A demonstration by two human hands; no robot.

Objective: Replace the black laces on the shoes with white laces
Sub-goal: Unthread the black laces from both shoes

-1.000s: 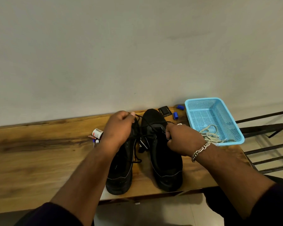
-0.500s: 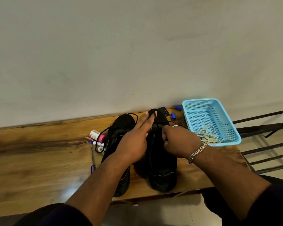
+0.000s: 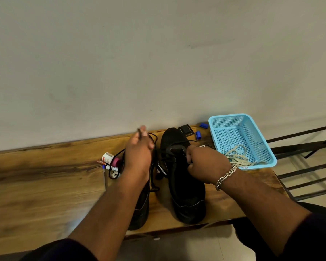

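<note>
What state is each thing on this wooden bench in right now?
Left hand: pinching a black lace end, raised.
Right hand: grip closed at the right shoe's laces.
Left black shoe: upright, black lace pulled loose.
Right black shoe: upright, still laced black.
Light blue plastic basket: upright, holding pale laces, unused.

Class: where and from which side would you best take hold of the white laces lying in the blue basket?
Probably pinch a raised loop of the white laces from above: the blue basket is open-topped, its walls block the sides, and the loops lie loose on its floor.
</note>
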